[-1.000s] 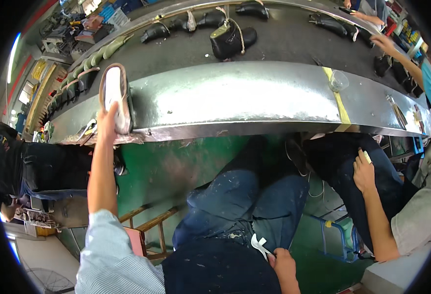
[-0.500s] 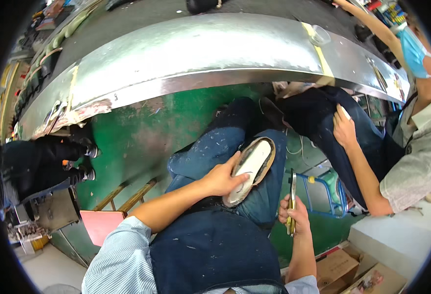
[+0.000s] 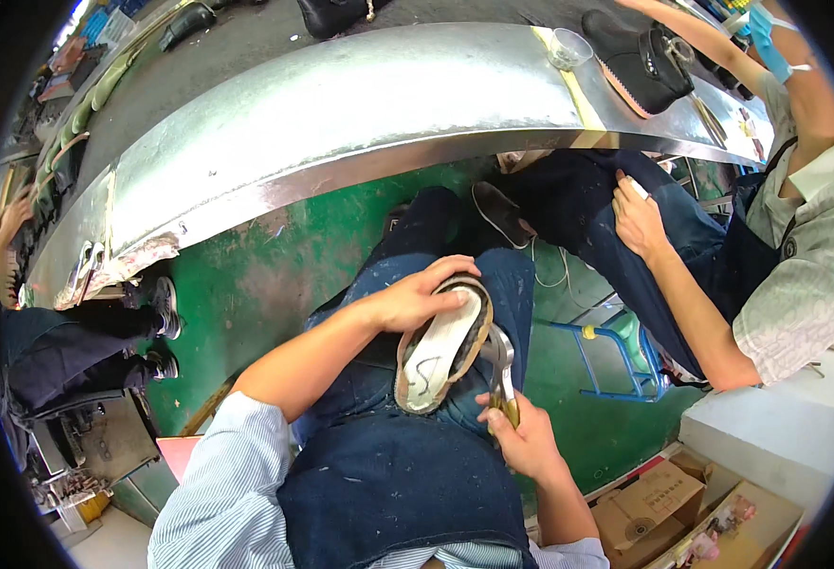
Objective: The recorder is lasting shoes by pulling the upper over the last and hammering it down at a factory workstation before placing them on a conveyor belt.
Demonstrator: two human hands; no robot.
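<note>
An unfinished shoe [image 3: 439,356] lies bottom-up over my lap, its pale insole board showing inside a dark, rough edge of upper. My left hand [image 3: 415,298] is closed around its far end, thumb pressed on the board. In my right hand [image 3: 523,438] are metal lasting pliers [image 3: 502,368], gripped by their yellowish handles. The curved head of the pliers is right beside the shoe's right edge; whether the jaws pinch the upper I cannot tell. A dark apron [image 3: 398,493] covers my front.
A long metal-edged bench [image 3: 341,95] runs ahead, with a black boot [image 3: 637,71] and clear cup [image 3: 568,47] on it. A co-worker's hand [image 3: 640,220] rests on their leg at right. Nearby are a blue metal stool [image 3: 616,365], cardboard boxes [image 3: 644,512] and another person's legs [image 3: 85,346].
The pliers have come up and left, from away on the right to the shoe's edge. The shoe has moved slightly left and nearer, with my left hand now over its far end.
</note>
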